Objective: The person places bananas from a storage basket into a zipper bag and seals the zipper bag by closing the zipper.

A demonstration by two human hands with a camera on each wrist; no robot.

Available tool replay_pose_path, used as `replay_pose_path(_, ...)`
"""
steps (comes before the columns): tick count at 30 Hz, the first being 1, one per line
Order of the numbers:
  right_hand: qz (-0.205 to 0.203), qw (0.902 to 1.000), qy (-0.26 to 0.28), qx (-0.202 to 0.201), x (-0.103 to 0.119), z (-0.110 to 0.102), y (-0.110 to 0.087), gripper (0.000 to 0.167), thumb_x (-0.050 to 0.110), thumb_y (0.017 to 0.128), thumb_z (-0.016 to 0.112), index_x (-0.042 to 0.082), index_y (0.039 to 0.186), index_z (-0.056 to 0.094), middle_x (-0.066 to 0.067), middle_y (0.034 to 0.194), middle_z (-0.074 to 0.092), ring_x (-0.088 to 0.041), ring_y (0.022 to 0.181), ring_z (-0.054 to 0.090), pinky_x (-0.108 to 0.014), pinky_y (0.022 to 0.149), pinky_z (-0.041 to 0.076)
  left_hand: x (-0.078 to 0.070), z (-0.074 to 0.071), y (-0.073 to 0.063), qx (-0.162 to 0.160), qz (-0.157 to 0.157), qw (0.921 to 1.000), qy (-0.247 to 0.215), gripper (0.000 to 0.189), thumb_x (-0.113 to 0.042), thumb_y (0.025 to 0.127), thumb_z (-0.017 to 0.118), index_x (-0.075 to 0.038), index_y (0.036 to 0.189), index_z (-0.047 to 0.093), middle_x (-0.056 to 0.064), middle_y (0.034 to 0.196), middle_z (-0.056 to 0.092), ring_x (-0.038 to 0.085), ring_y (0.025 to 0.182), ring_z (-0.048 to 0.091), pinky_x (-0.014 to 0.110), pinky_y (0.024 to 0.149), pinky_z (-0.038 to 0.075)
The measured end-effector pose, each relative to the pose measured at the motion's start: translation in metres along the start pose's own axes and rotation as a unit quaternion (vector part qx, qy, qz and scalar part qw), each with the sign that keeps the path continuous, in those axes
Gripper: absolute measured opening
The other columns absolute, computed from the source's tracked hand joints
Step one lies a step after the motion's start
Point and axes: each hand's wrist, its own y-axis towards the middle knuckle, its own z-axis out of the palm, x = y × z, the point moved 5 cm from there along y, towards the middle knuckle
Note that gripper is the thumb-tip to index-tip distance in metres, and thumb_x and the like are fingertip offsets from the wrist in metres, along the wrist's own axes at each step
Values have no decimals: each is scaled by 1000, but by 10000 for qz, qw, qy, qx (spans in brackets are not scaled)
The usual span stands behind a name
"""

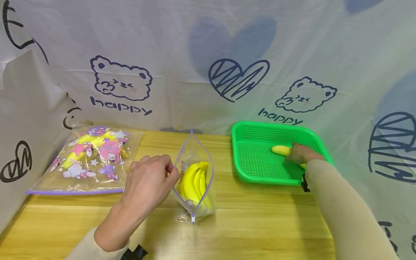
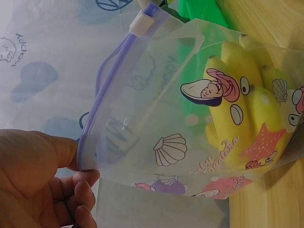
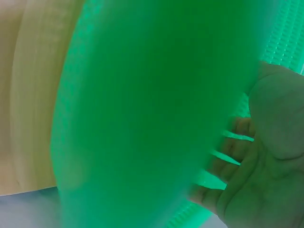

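A clear printed zip bag [image 2: 171, 142] stands with its purple-edged mouth spread apart, a bunch of yellow bananas [image 1: 192, 182] inside. My left hand [image 1: 151, 180] pinches the left side of its rim between thumb and fingers. The white slider [image 2: 142, 24] sits at the end of the zip. My right hand [image 1: 302, 153] reaches down into a green basket [image 1: 250, 173], over a yellow banana [image 1: 280, 150] lying on the basket floor. One banana end pokes out left of the fingers, and yellow shows below the hand. Fingertips are hidden, so I cannot tell whether they grip it.
A second zip bag [image 1: 94, 182], printed with stars and shells and holding yellow fruit, lies flat on the wooden table [image 1: 247, 224] at the left. A white cloth [image 1: 182, 65] with bear and heart drawings hangs close behind the table and along the sides.
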Motion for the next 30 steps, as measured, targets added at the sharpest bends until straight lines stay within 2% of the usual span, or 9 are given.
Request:
replay_pose_path(5,-28,9999,-88,-131,1,5,2,99,41,100,65,-17,158,9,-47,150,36,-64,135,42,-74,107,40,-1,-1,-1,-43,37,10000,-8,23,-18,92,64,-20,70,57,-6,63,55,21,66,48,39,70,34)
replay_pose_path(10,-95,9992,-233,-300,7,11,5,97,37,100,67,-17,158,10,-49,154,26,-67,139,34,-74,110,37,-1,-1,-1,-50,33,10000,-15,23,-18,92,64,-20,70,57,-6,63,55,21,66,47,38,70,34)
replay_pose_path(14,-115,9990,-318,-289,14,17,6,99,35,98,69,-17,158,9,-49,157,20,-69,141,28,-76,110,35,-1,0,-2,-31,19,10000,-4,23,-18,92,64,-20,70,57,-6,63,55,21,66,47,38,69,33)
replay_pose_path(21,-405,9943,-825,-538,25,24,7,86,34,96,72,-15,153,29,-44,147,41,-64,132,44,-75,100,44,-1,0,-2,-19,23,10000,-18,23,-17,92,64,-19,70,57,-6,63,55,21,66,47,37,69,33)
replay_pose_path(26,-381,9922,-994,-646,26,27,11,81,31,98,70,-11,156,30,-42,152,38,-65,137,39,-78,102,41,-1,0,-2,-39,45,10000,-28,23,-17,92,64,-19,70,57,-6,63,55,21,66,48,37,69,33)
replay_pose_path(30,-476,9918,-924,-745,25,28,11,79,31,97,71,-10,153,34,-40,146,44,-61,129,48,-74,98,46,-1,0,-2,-33,41,10000,-10,23,-17,92,64,-19,70,57,-6,63,55,21,66,48,37,69,33)
